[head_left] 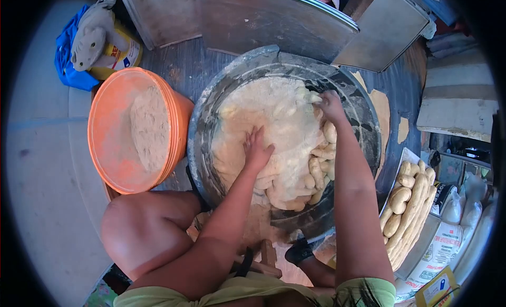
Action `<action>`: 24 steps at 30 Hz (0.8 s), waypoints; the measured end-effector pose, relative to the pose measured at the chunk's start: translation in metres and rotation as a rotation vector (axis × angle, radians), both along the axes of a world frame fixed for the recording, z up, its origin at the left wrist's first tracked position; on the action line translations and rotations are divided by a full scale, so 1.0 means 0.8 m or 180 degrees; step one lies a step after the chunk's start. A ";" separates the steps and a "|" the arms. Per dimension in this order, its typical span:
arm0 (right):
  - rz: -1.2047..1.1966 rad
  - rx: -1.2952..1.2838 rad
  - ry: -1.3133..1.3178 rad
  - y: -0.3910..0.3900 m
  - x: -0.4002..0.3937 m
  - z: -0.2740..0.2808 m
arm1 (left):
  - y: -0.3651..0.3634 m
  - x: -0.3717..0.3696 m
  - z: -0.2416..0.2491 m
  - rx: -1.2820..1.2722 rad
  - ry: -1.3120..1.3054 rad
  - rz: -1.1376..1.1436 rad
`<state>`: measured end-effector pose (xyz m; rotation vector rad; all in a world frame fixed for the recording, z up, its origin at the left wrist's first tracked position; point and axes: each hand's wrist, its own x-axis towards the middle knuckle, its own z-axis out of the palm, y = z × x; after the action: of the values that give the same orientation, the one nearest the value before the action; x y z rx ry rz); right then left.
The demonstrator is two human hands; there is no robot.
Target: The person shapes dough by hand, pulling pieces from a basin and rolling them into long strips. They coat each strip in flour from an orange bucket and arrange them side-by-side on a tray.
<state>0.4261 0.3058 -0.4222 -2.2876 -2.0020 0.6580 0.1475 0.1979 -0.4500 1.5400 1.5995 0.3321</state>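
Inside the metal basin (211, 112), beside the orange bucket (113, 143): soft, sticky, heavy-looking dough (269, 112), left hand (256, 147) pressed flat and open on it, right hand (331, 104) pinching its far edge; best scooped from beneath, probably.

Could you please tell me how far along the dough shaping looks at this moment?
Done: a tray at right holds many rolled dough sticks, and more lie inside the metal basin. In hand: left hand presses the dough mass; right hand works its far edge. Left: most of that mass remains unshaped.
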 end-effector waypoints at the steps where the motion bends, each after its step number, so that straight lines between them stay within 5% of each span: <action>1: -0.0322 0.0537 0.0934 -0.018 0.013 -0.023 | 0.005 0.002 0.006 -0.0049 0.0010 0.0078; 2: -0.0642 0.1075 0.1872 -0.033 0.024 -0.031 | 0.008 0.005 0.011 -0.0092 0.0019 0.0154; 3: -0.0623 0.1071 0.1857 -0.047 0.030 -0.025 | 0.007 0.005 0.011 -0.0093 0.0001 0.0170; 5: -0.2183 0.0395 0.3935 -0.067 0.035 -0.013 | 0.007 0.003 0.009 -0.0069 -0.0206 0.0293; 8: -0.2288 0.1176 0.4520 -0.079 0.033 0.024 | 0.007 0.001 0.012 -0.0077 -0.0226 0.0325; 15: -0.1358 0.2249 0.3912 -0.128 0.001 0.181 | 0.020 0.037 0.049 0.0447 -0.0255 -0.0205; 19: -0.0802 0.3073 0.4205 -0.197 -0.037 0.282 | 0.022 0.088 0.134 0.0287 -0.1883 -0.0409; 22: 0.0470 0.2637 0.4388 -0.230 -0.084 0.333 | 0.009 0.118 0.170 0.0488 -0.2647 -0.0594; 24: -0.0082 0.2594 0.4251 -0.233 -0.117 0.337 | 0.005 0.127 0.180 -0.0756 -0.4322 -0.1359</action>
<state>0.3322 0.1193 -0.1530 -0.8924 -1.1631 0.8023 0.2491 0.2020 -0.3058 0.9796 0.2268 0.7030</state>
